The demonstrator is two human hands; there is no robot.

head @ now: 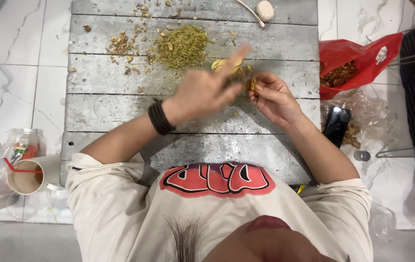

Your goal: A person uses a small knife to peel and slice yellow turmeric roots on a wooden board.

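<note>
One small yellowish piece is pinched between thumb and fingertips of the right hand, above the middle of the grey plank worktop, towards its right edge. The left hand is blurred just beside it; whether its grip is closed cannot be told. Two heaps are seen near the far edge: one green shredded pile and one smaller brown pile. One red bag lies past the right edge, one phone beneath it. One cup with a red straw stands off the near left corner.
</note>
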